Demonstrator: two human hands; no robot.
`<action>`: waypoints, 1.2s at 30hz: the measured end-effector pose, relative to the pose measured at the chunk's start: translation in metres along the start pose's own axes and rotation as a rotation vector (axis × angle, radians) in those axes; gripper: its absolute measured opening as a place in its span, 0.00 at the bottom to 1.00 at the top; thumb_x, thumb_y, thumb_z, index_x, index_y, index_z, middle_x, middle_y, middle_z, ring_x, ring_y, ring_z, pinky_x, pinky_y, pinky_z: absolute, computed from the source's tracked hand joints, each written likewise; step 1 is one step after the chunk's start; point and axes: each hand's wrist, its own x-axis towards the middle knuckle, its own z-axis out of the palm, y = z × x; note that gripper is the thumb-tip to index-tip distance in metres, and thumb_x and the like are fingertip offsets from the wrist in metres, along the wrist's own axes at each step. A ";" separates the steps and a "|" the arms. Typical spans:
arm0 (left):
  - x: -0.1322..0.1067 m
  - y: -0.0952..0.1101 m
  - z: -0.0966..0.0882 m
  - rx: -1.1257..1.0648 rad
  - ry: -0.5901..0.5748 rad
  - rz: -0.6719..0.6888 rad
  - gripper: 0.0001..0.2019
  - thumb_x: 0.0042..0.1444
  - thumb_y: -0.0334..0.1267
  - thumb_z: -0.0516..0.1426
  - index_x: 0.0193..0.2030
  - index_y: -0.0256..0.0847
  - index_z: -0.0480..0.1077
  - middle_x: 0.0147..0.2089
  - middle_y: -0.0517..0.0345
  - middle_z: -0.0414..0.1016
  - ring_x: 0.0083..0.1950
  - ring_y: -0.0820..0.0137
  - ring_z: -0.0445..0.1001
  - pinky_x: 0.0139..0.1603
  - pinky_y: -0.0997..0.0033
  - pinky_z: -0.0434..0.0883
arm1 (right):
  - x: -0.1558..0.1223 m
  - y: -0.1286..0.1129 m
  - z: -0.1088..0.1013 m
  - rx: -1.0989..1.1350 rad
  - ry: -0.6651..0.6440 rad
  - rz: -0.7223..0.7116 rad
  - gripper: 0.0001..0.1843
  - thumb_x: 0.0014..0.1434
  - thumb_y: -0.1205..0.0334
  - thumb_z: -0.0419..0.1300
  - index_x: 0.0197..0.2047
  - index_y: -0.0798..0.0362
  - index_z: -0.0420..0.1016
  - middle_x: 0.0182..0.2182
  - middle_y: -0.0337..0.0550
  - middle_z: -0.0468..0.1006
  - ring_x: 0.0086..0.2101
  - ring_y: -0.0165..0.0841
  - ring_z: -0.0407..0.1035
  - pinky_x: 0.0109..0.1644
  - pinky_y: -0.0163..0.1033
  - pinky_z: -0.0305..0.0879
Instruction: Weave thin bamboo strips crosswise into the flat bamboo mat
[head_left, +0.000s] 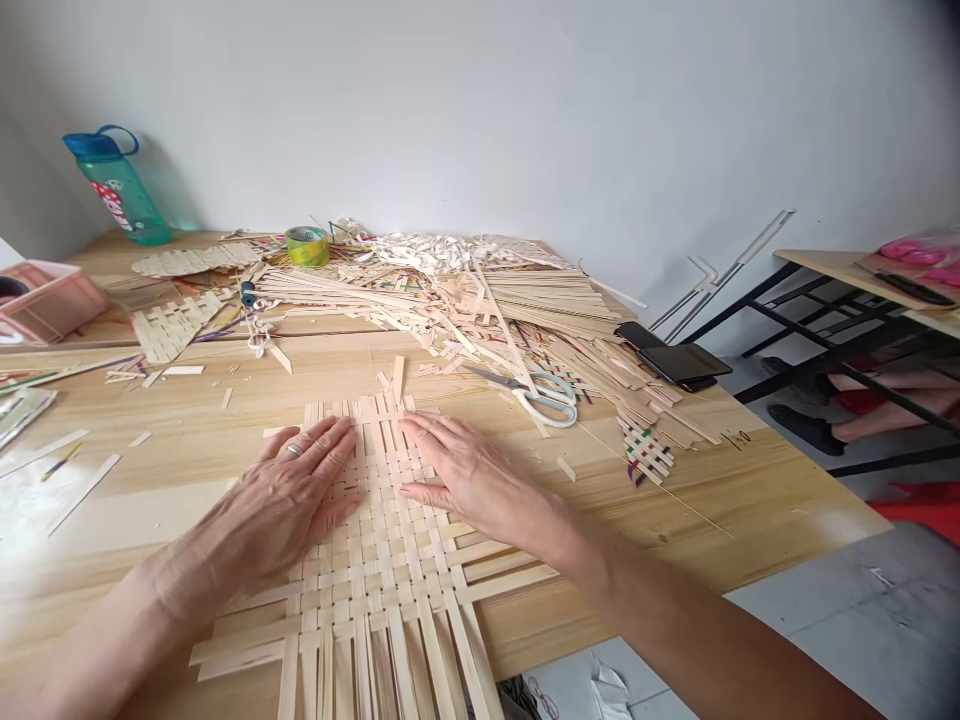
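On wooden table (750, 500): woven mat (382, 560), strip pile (480, 300), scissors (544, 395); white wall behind.

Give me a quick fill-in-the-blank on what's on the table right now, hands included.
1. Both hands lie flat on the woven ____ mat.
2. A ring shows on the ____ hand.
3. The scissors lie beyond the ____ hand.
4. The water bottle stands at the table's far ____ corner.

Missing words: strip; left; right; left

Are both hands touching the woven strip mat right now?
Touching. The head view shows the left hand and right hand lying flat, palms down, on the woven mat.
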 end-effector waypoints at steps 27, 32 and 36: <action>0.006 -0.037 -0.005 0.012 0.049 -0.245 0.20 0.69 0.40 0.43 0.55 0.41 0.72 0.53 0.47 0.78 0.52 0.58 0.74 0.53 0.57 0.67 | 0.008 0.046 0.007 0.176 0.182 0.109 0.15 0.66 0.62 0.59 0.55 0.51 0.73 0.53 0.47 0.77 0.54 0.39 0.69 0.60 0.49 0.67; -0.001 -0.066 -0.015 0.143 0.020 -0.420 0.20 0.66 0.41 0.42 0.44 0.41 0.75 0.45 0.48 0.79 0.48 0.56 0.75 0.49 0.57 0.68 | 0.011 0.058 0.002 0.222 0.274 0.138 0.10 0.63 0.63 0.61 0.48 0.52 0.77 0.47 0.47 0.80 0.48 0.38 0.73 0.54 0.46 0.69; -0.012 -0.089 -0.022 0.167 0.075 -0.638 0.25 0.64 0.44 0.39 0.48 0.38 0.75 0.47 0.45 0.80 0.46 0.55 0.77 0.48 0.57 0.70 | 0.015 0.078 -0.011 0.186 0.391 0.230 0.10 0.60 0.70 0.59 0.45 0.52 0.78 0.46 0.46 0.81 0.48 0.38 0.74 0.56 0.43 0.67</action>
